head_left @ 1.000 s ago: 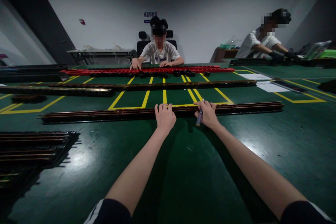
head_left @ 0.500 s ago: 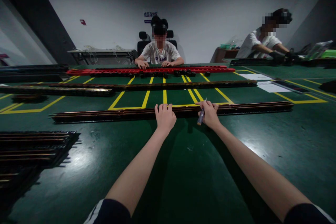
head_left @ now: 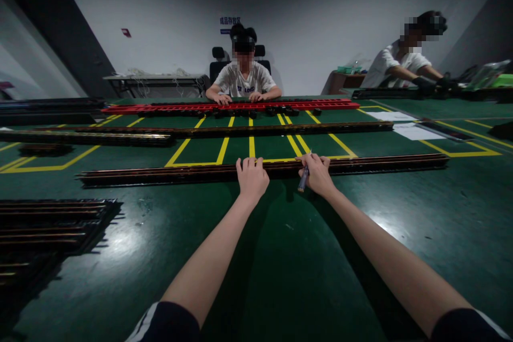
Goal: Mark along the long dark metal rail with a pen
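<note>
A long bundle of dark strips with coppery edges [head_left: 192, 173] lies crosswise on the green table [head_left: 276, 272] in front of me. My left hand [head_left: 253, 179] grips it near the middle, its fingers curled over the top toward the far side. To the right, my right hand [head_left: 318, 172] is closed around a slim tool with a grey handle [head_left: 303, 180] and rests against the same bundle. The handle points down toward me, and a thin pale tip shows above the fingers. The exact kind of tool is too small to make out.
More dark strips [head_left: 48, 224] are stacked at the left. Beyond my bundle lie another long strip bundle [head_left: 276, 130], a red rack [head_left: 332, 105] with black parts, and white papers [head_left: 417, 132]. One person [head_left: 246, 80] sits opposite; another [head_left: 390, 67], in dark gloves, works at the right.
My right hand has shifted slightly left along the bundle, with the tool tilting a little. My left hand and the bundle hold their place. The hands of the person opposite have moved slightly.
</note>
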### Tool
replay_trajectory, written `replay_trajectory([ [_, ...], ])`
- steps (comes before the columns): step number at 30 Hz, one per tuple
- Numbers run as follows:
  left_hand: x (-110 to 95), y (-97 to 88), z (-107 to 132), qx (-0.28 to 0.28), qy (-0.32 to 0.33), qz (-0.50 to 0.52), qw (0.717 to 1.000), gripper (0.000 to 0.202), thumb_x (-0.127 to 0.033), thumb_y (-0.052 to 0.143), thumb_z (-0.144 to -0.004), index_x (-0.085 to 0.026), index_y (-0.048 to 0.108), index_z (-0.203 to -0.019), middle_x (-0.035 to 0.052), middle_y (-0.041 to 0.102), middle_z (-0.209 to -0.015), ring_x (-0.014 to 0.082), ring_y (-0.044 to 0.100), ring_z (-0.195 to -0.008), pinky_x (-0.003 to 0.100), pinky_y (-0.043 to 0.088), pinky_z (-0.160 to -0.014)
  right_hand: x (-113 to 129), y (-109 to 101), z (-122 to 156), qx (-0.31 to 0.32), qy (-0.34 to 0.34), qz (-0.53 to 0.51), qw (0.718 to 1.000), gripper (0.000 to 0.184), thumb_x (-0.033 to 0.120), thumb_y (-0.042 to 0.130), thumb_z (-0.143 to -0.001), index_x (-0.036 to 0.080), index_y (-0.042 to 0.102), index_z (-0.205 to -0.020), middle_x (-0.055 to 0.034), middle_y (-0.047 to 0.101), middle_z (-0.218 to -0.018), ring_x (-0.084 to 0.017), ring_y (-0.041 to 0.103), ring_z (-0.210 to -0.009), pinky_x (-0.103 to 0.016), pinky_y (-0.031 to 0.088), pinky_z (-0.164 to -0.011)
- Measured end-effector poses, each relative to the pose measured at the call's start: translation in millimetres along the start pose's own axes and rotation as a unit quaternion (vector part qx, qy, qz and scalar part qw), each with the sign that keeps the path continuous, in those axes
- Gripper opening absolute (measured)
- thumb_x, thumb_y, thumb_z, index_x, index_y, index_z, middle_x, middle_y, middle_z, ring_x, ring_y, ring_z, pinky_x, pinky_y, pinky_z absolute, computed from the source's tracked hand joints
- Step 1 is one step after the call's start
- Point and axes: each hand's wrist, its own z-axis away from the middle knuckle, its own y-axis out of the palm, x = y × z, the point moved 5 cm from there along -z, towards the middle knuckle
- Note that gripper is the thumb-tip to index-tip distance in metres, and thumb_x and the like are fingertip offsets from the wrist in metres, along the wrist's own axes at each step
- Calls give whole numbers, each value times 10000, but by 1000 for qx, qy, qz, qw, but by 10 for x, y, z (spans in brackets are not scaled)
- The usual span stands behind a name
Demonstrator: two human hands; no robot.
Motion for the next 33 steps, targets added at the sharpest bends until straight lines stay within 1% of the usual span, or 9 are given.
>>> replay_trajectory([
  [5,-1,-7,5,1,0,-2,1000,409,-192,339,-880,-156,592,-1200,99,616,-1224,238,503,-1197,481,265,-1119,47,-3,-11,10,-2,4,1000,276,42,428,-666,195,486,-888,-97,633,-948,-266,516,-950,-379,262,-805],
  [10,-5,-18,10,-2,-1,-5,1000,412,-187,342,-877,-144,593,-1200,103,620,-1221,245,505,-1192,484,273,-1112,-52,-29,-6,-7,38,-1,999,296,-12,399,-614,207,443,-809,-91,646,-989,-262,525,-972,-377,261,-802],
  [13,-7,-23,9,-4,-3,-8,1000,412,-187,342,-877,-136,593,-1200,113,621,-1216,251,508,-1185,489,276,-1107,-76,-38,1,-18,33,-4,999,241,28,425,-640,206,439,-801,-89,647,-988,-259,533,-970,-384,257,-816],
  [17,-6,-17,6,-3,1,-4,1000,406,-195,348,-878,-136,597,-1193,117,621,-1216,252,510,-1184,493,276,-1108,-37,-23,4,-12,2,-5,1000,141,157,477,-702,205,466,-834,-81,635,-927,-258,537,-938,-392,248,-838],
  [19,-3,-12,5,-5,3,-1,1000,405,-198,348,-879,-133,597,-1192,118,622,-1214,251,511,-1184,493,276,-1109,-32,-14,1,-10,4,-3,1000,129,201,476,-725,204,477,-854,-80,628,-910,-259,533,-920,-393,246,-834],
  [22,0,-6,3,-4,2,0,1000,403,-196,350,-878,-132,599,-1189,117,622,-1215,249,511,-1185,494,273,-1112,-28,-8,-11,-10,14,-1,1000,139,212,465,-733,206,477,-871,-81,626,-906,-261,520,-915,-389,246,-818],
  [27,-1,-12,6,-3,-1,-2,1000,403,-194,348,-879,-143,597,-1191,111,620,-1221,242,510,-1189,485,277,-1113,20,-18,-27,-4,17,8,1000,164,149,455,-710,208,460,-863,-91,643,-949,-263,518,-939,-385,245,-813],
  [31,3,-15,9,-7,-4,-7,1000,406,-198,341,-882,-156,594,-1197,104,617,-1228,241,506,-1194,479,278,-1113,25,-29,-25,8,19,21,1000,272,32,440,-621,212,426,-824,-93,651,-1028,-272,516,-1001,-379,252,-800],
  [33,6,-8,8,-3,-5,-10,1000,405,-201,345,-881,-163,591,-1201,103,612,-1237,244,500,-1202,481,278,-1112,-2,-42,-18,2,27,28,999,312,-3,428,-589,216,420,-811,-90,655,-1011,-276,516,-997,-383,252,-797],
])
